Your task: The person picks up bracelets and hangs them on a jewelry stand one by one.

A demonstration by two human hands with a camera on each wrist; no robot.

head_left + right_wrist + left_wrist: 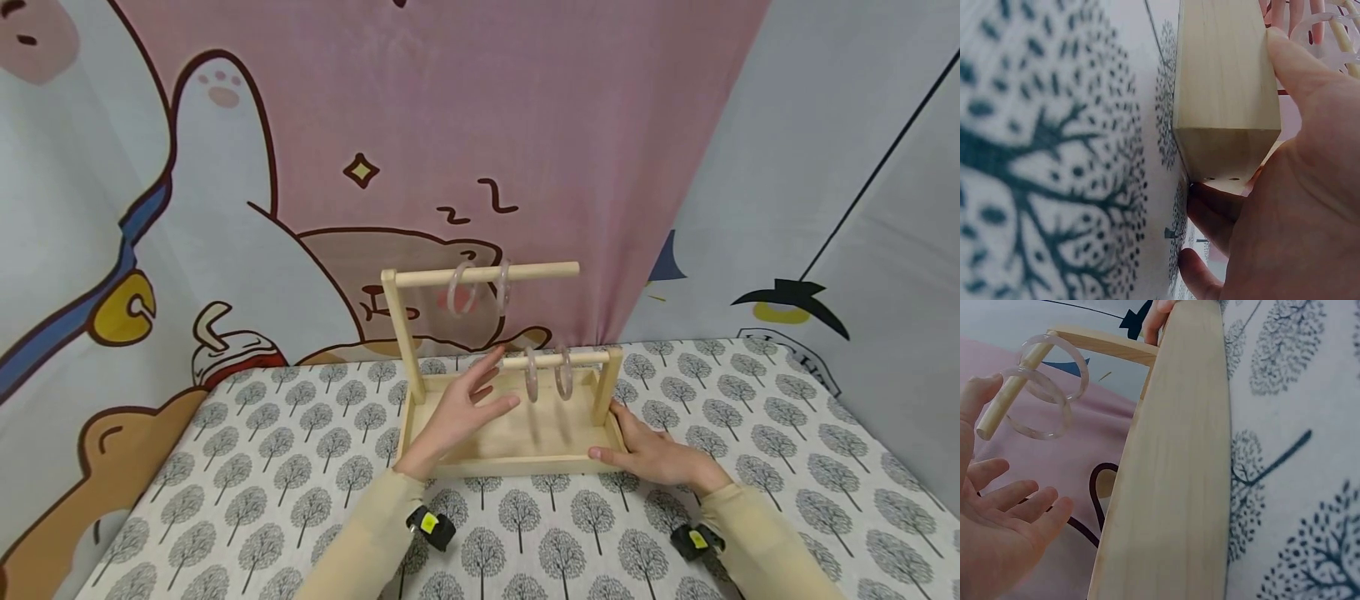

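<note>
A pale wooden bangle rack (517,466) stands on the cloth, with a tray base, a tall bar (536,271) at left and a lower bar (588,358) at right. Two translucent pinkish bangles (452,296) hang from the tall bar, two more (531,379) from the lower one. My left hand (465,408) is over the tray, fingers loosely spread beside the lower bar's free end, holding nothing. In the left wrist view its thumb is close to the nearer bangle (1067,412); contact is unclear. My right hand (652,454) grips the tray's right end, thumb on the front corner (1229,81).
A tree-patterned cloth (322,492) covers the table around the rack. Behind it hangs a cartoon-printed curtain (585,150), close to the table's far edge. Small straps with yellow-marked devices (429,523) are on both wrists.
</note>
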